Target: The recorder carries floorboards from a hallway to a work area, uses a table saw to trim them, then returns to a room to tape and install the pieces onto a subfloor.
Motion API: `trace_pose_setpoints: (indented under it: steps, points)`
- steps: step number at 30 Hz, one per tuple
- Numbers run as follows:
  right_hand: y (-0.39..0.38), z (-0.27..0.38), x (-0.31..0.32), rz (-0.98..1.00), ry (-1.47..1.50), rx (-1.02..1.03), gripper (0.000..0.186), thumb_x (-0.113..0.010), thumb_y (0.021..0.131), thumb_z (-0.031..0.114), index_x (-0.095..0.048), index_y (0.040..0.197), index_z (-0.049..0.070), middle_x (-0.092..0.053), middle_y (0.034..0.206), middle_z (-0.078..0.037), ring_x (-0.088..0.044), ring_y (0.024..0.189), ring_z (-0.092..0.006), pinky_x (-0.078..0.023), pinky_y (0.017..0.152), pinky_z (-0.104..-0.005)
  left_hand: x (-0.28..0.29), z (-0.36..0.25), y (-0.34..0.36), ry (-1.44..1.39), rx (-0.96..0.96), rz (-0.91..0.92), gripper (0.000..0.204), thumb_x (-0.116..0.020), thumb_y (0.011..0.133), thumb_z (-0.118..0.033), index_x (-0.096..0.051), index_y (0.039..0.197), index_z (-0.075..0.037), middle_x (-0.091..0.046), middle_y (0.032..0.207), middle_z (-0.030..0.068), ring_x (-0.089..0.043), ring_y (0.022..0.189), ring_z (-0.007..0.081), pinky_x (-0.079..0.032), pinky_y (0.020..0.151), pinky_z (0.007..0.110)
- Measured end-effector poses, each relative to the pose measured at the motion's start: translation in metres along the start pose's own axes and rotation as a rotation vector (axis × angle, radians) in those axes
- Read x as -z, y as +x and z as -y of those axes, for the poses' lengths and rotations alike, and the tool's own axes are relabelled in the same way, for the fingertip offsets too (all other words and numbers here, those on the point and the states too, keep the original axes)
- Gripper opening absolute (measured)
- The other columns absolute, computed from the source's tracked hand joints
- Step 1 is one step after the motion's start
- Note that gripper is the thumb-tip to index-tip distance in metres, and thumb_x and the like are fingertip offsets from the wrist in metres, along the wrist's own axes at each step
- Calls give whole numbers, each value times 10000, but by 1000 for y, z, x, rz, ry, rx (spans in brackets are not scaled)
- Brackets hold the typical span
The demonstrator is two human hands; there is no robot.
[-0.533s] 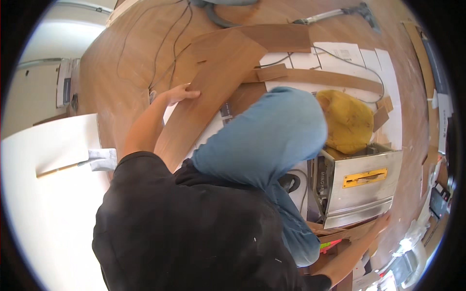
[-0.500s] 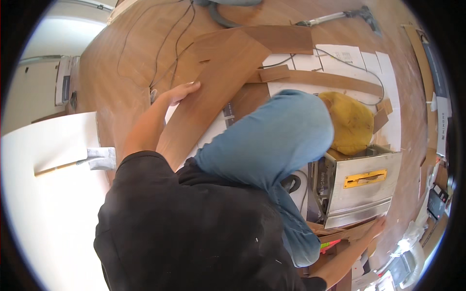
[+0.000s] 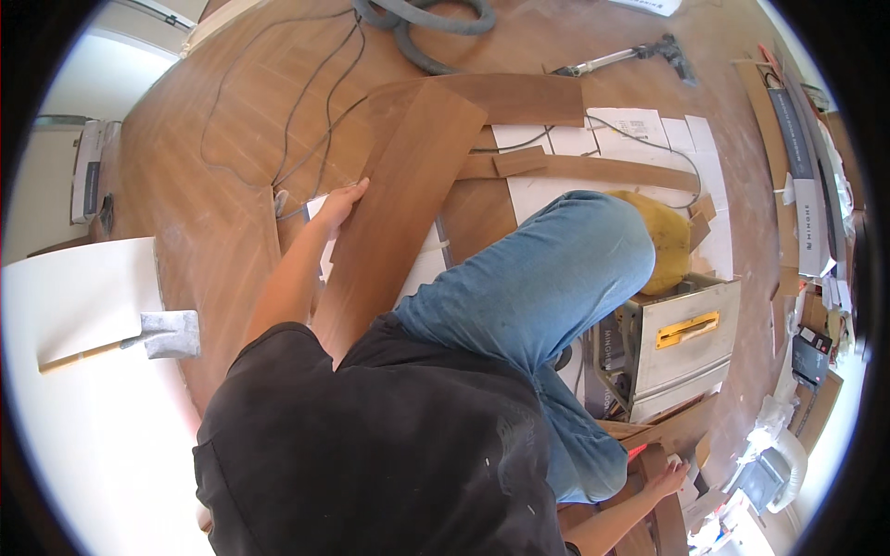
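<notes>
A long brown wooden floorboard (image 3: 408, 195) slants from near my body toward the far boards. My left hand (image 3: 345, 204) grips its left edge, fingers partly hidden by the board. At the lower right my right hand (image 3: 667, 480) reaches down beside my knee, its fingers curled at the edge of a shorter wooden board (image 3: 666, 524). Its grip shows only in part. Just beyond that hand stands a metal table saw (image 3: 691, 347) with a yellow blade insert, and a yellow bag (image 3: 669, 250) lies against its far side.
More boards (image 3: 528, 97) and a narrow strip (image 3: 630, 171) lie ahead on white sheets (image 3: 649, 134). Cables (image 3: 324, 111), a grey hose (image 3: 422, 46) and a vacuum floor head (image 3: 681, 60) cross the far floor. A trowel (image 3: 170, 334) rests on a white panel (image 3: 83, 287) at left.
My right hand has moved nearer, from the board along the saw to the shorter board. My left hand still grips the long floorboard, whose far end appears farther left and lower.
</notes>
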State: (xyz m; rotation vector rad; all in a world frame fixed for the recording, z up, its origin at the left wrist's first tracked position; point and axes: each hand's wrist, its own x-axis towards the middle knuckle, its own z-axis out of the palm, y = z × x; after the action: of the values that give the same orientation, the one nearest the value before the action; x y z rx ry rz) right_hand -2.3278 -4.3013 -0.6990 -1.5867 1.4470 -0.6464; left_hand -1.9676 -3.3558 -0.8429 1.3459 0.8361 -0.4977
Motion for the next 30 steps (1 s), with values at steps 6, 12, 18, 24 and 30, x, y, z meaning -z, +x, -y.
trace_pose_setpoints:
  steps: [6,12,18,24,30]
  points:
    - [-7,34,-64,145,95,138,558,-549,1058,383,-519,1452,-12,-590,1385,-147,-599,1175,-248,-461,1012,-373,47,13,6,302,-245,-212,667,-617,1001,-547,-644,1305,46,-695,1253,179,-627,1179,239,-474,1001,378]
    - [-41,82,-54,185,75,268,491,-562,1067,294,-507,1447,-12,-644,1316,-180,-613,1205,-254,-500,1026,-369,132,-97,-27,407,-615,-498,634,-586,1018,-522,-661,1270,55,-694,1260,210,-626,1205,275,-451,1047,386]
    - [-246,243,-181,346,-19,558,532,-574,1021,274,-527,1428,-67,-553,1466,-182,-538,1337,-282,-394,1139,-392,-66,-306,-170,1149,-963,-362,461,-689,989,-331,-673,1267,36,-728,1193,170,-677,1094,238,-507,966,348]
    - [-280,344,-275,720,216,1109,1012,-906,746,480,-438,1511,11,-600,1388,-233,-565,1328,-331,-440,1125,-466,-309,-392,-268,1524,-1719,247,417,-798,890,-289,-633,1128,12,-699,1031,125,-618,902,324,-495,837,347]
    - [-226,321,-255,420,755,678,347,-815,919,241,-717,1175,28,-756,1048,-46,-683,963,-122,-553,898,-303,-487,-329,-302,610,-2022,302,335,-795,917,-262,-667,1096,-9,-704,999,73,-643,900,183,-513,838,322]
